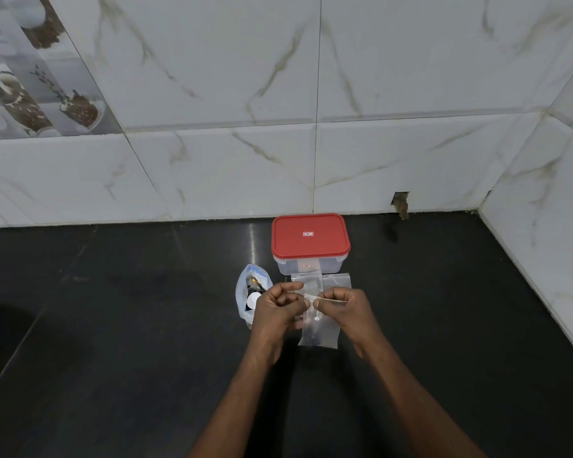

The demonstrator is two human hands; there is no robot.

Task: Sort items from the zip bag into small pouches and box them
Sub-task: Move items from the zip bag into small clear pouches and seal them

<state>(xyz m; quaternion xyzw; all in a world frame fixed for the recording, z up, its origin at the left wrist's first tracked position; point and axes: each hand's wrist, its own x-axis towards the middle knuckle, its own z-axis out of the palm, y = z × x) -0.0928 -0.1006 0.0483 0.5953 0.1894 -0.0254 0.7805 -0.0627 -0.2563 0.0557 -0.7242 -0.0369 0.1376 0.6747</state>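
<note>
A small clear pouch (320, 328) hangs between my hands above the black counter. My left hand (277, 309) and my right hand (343, 307) each pinch its top edge, thumbs and forefingers nearly touching. Two more clear pouches (325, 280) lie flat on the counter just behind my hands. The zip bag (250, 287) sits left of my left hand, holding a dark bottle and a white round item. A clear box with a red lid (310, 241) stands behind the pouches, lid on.
The black counter (129, 309) runs to a white marble-tiled wall (311, 160) behind and another on the right. A dark sink basin (4, 345) lies at the far left. A small hole (400, 201) marks the wall base right of the box.
</note>
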